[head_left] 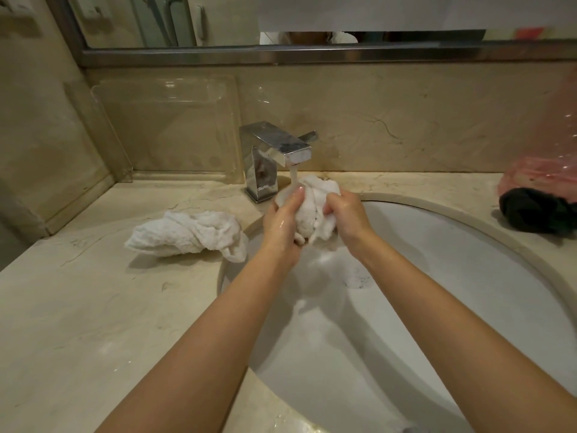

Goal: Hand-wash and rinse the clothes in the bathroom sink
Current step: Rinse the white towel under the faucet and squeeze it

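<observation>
At frame centre my left hand [282, 221] and right hand [345, 215] both grip the bunched cloth [313, 210], its long axis upright, top under the tap [282, 150]

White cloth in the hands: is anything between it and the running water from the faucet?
Nothing visible. Both the left hand and right hand hold the white cloth bunched directly under the faucet, and the stream lands on its top.

beige marble wall [406, 120], framed mirror [187, 20]
</observation>
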The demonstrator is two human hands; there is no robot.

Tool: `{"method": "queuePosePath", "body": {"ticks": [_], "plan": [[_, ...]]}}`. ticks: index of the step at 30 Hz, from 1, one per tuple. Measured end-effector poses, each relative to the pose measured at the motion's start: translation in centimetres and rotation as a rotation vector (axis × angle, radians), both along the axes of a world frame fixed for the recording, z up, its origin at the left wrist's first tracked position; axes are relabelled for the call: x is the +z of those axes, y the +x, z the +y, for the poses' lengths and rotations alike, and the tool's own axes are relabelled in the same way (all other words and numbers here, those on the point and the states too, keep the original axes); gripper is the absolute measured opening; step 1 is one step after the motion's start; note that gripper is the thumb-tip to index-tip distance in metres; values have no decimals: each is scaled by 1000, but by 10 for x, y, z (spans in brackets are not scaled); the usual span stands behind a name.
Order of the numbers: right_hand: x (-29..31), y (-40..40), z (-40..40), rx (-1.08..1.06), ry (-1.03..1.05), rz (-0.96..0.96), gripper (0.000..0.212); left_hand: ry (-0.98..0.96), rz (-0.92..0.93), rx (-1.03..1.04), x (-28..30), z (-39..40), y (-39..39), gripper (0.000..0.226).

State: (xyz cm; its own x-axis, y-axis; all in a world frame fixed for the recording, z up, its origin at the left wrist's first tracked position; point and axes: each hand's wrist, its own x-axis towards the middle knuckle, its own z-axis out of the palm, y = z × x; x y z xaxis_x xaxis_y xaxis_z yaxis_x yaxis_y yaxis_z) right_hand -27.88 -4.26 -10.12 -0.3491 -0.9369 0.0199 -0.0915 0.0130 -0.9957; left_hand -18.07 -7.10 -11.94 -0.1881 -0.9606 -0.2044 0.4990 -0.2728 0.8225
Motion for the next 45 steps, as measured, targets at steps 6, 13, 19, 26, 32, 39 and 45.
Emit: {"method": "queuePosePath", "body": {"ticks": [6,13,19,26,32,39,45], "plan": [[-16,13,-5,3,135,-480,35,-159,-269,261,10,5,6,41],[-8,9,-6,89,-42,-479,57,-148,-296,73,3,-2,4,61],[-10,11,-10,-222,-107,-250,32,31,-261,-51,3,-3,4,55],[-12,30,-7,-446,-128,-20,31,-249,-452,181,6,14,-8,25],[-1,47,-13,-236,-104,-11,36,-218,-424,308,15,5,-3,37],[-4,41,-23,-243,-49,29,22,-72,-432,252,16,-5,-1,35],[-3,27,-29,-150,-76,20,26,-6,-293,150,14,-11,-2,26]]}}
